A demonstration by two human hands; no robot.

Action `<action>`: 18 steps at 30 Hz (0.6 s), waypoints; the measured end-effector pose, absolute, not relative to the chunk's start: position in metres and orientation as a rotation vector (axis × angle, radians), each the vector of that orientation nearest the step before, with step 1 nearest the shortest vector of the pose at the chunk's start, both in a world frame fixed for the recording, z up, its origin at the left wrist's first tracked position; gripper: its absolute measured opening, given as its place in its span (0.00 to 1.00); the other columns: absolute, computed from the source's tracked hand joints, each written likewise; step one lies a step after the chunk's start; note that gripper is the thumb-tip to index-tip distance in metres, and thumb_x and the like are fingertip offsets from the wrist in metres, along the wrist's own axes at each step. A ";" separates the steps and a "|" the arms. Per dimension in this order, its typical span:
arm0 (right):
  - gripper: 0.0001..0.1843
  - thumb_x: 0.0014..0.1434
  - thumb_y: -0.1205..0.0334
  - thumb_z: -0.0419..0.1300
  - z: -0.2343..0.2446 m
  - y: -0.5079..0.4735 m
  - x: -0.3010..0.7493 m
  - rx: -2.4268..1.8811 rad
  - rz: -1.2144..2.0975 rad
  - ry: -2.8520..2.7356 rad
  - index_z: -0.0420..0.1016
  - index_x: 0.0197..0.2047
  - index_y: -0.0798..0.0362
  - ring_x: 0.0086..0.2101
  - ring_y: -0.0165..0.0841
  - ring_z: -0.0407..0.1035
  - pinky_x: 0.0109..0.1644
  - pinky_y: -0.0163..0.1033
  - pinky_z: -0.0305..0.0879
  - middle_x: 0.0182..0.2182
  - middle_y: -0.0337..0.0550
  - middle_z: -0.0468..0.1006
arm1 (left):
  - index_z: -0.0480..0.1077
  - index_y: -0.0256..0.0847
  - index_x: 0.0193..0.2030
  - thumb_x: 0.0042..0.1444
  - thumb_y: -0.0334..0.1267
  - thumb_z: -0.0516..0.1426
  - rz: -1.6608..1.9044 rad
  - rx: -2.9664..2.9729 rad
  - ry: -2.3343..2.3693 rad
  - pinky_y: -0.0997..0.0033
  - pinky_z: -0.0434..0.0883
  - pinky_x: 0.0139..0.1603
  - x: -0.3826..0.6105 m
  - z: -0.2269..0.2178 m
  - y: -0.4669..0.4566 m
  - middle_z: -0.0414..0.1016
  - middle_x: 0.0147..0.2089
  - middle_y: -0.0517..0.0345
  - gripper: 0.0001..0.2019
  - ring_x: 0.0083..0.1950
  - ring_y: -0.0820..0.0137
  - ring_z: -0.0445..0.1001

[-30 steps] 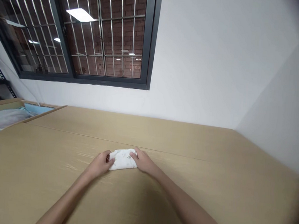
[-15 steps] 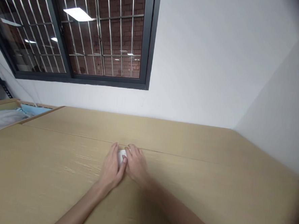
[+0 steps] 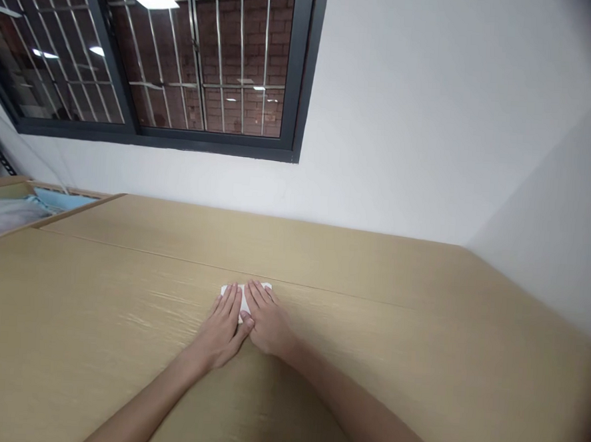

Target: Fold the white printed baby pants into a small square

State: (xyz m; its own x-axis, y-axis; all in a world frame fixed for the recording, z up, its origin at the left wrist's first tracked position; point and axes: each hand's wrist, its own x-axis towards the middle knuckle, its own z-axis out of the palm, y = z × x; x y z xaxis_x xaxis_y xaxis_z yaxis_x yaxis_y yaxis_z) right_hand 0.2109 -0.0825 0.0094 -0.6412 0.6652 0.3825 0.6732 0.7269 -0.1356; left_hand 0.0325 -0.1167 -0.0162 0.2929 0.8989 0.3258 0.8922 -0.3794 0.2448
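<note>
A small folded white cloth point(image 3: 245, 295) lies on the light wooden table point(image 3: 418, 335), mostly covered by both hands. My left hand point(image 3: 221, 330) lies flat on its left part, fingers stretched out and close together. My right hand point(image 3: 267, 319) lies flat on its right part, fingers extended too. The two hands touch side by side. Only a narrow strip of the cloth shows between and beyond the fingertips.
A wooden box point(image 3: 10, 213) holding pale blue and white fabric stands at the far left. A white wall and a barred dark-framed window point(image 3: 185, 61) rise behind the table. A side wall borders the table at the right.
The cloth was held at both ends a second ago; my hands then came together over it and now lie flat on it, fingers spread slightly further forward.
</note>
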 end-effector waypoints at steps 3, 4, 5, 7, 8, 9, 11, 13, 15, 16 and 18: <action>0.31 0.74 0.56 0.42 0.010 -0.081 0.220 -1.036 -0.009 -2.512 0.51 0.74 0.63 0.71 0.45 0.45 0.74 0.57 0.46 0.72 0.59 0.54 | 0.42 0.26 0.75 0.70 0.57 0.41 0.596 2.498 1.809 0.46 0.52 0.75 0.032 -0.017 -0.118 0.42 0.77 0.33 0.39 0.78 0.54 0.40; 0.32 0.74 0.56 0.42 0.010 -0.079 0.224 -1.039 0.006 -2.510 0.50 0.74 0.64 0.71 0.46 0.45 0.74 0.58 0.47 0.72 0.60 0.53 | 0.43 0.24 0.75 0.70 0.58 0.41 0.585 2.502 1.833 0.45 0.52 0.75 0.032 -0.016 -0.119 0.42 0.77 0.31 0.40 0.78 0.53 0.41; 0.32 0.74 0.55 0.41 0.009 -0.077 0.228 -1.048 0.030 -2.507 0.49 0.75 0.65 0.71 0.46 0.45 0.73 0.58 0.49 0.72 0.61 0.53 | 0.43 0.22 0.74 0.70 0.58 0.41 0.594 2.509 1.870 0.44 0.53 0.75 0.032 -0.016 -0.120 0.43 0.76 0.29 0.41 0.78 0.51 0.42; 0.33 0.74 0.54 0.40 0.007 -0.074 0.234 -1.082 0.099 -2.485 0.48 0.75 0.67 0.71 0.48 0.47 0.72 0.59 0.52 0.72 0.64 0.52 | 0.46 0.17 0.73 0.68 0.59 0.43 0.667 2.548 1.958 0.41 0.55 0.73 0.033 -0.015 -0.122 0.45 0.75 0.23 0.43 0.77 0.46 0.44; 0.34 0.74 0.54 0.40 0.007 -0.072 0.237 -1.109 0.127 -2.459 0.48 0.74 0.68 0.71 0.49 0.47 0.71 0.59 0.54 0.71 0.66 0.52 | 0.48 0.16 0.72 0.68 0.59 0.44 0.709 2.585 1.986 0.40 0.55 0.73 0.033 -0.014 -0.124 0.46 0.74 0.21 0.43 0.77 0.44 0.44; 0.34 0.75 0.53 0.39 0.007 -0.072 0.239 -1.137 0.137 -2.423 0.48 0.74 0.68 0.71 0.50 0.47 0.71 0.60 0.54 0.71 0.67 0.52 | 0.48 0.16 0.72 0.68 0.58 0.45 0.741 2.636 1.990 0.40 0.54 0.73 0.033 -0.013 -0.126 0.47 0.74 0.22 0.42 0.77 0.43 0.44; 0.33 0.74 0.53 0.41 0.011 -0.072 0.242 -1.154 0.106 -2.355 0.50 0.74 0.67 0.71 0.50 0.44 0.71 0.60 0.52 0.72 0.66 0.50 | 0.50 0.21 0.72 0.68 0.54 0.47 0.762 2.733 1.952 0.41 0.54 0.73 0.034 -0.010 -0.130 0.49 0.75 0.27 0.38 0.77 0.44 0.45; 0.32 0.74 0.52 0.43 0.018 -0.076 0.242 -1.091 0.065 -2.349 0.54 0.72 0.63 0.71 0.49 0.44 0.72 0.58 0.49 0.72 0.62 0.51 | 0.53 0.26 0.72 0.68 0.53 0.48 0.724 2.774 1.913 0.43 0.56 0.72 0.034 -0.006 -0.132 0.53 0.74 0.31 0.35 0.76 0.46 0.51; 0.30 0.72 0.51 0.48 0.026 -0.080 0.241 -0.986 0.084 -2.410 0.58 0.71 0.59 0.69 0.47 0.51 0.71 0.55 0.50 0.70 0.58 0.58 | 0.56 0.26 0.70 0.68 0.55 0.48 0.669 2.763 1.892 0.44 0.59 0.70 0.032 -0.002 -0.131 0.58 0.72 0.30 0.35 0.74 0.46 0.57; 0.30 0.71 0.51 0.50 0.030 -0.082 0.240 -0.947 0.110 -2.438 0.59 0.70 0.57 0.67 0.47 0.54 0.70 0.54 0.51 0.69 0.57 0.62 | 0.57 0.24 0.69 0.68 0.55 0.48 0.641 2.753 1.874 0.45 0.60 0.69 0.031 -0.001 -0.130 0.61 0.71 0.29 0.35 0.73 0.46 0.59; 0.33 0.68 0.49 0.54 0.034 -0.084 0.238 -0.907 0.158 -2.470 0.59 0.70 0.56 0.65 0.48 0.58 0.68 0.54 0.52 0.65 0.57 0.67 | 0.58 0.23 0.68 0.67 0.56 0.49 0.608 2.727 1.836 0.46 0.61 0.69 0.027 0.002 -0.126 0.63 0.69 0.29 0.36 0.72 0.48 0.61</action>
State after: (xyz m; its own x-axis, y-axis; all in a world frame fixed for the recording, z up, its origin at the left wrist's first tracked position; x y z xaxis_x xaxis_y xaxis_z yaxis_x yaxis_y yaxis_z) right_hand 0.2383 -0.0839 0.0335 -0.6531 0.6336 0.4148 0.5757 0.7712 -0.2715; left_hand 0.0270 -0.1257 0.0023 0.3374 0.8503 0.4040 0.9233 -0.3826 0.0340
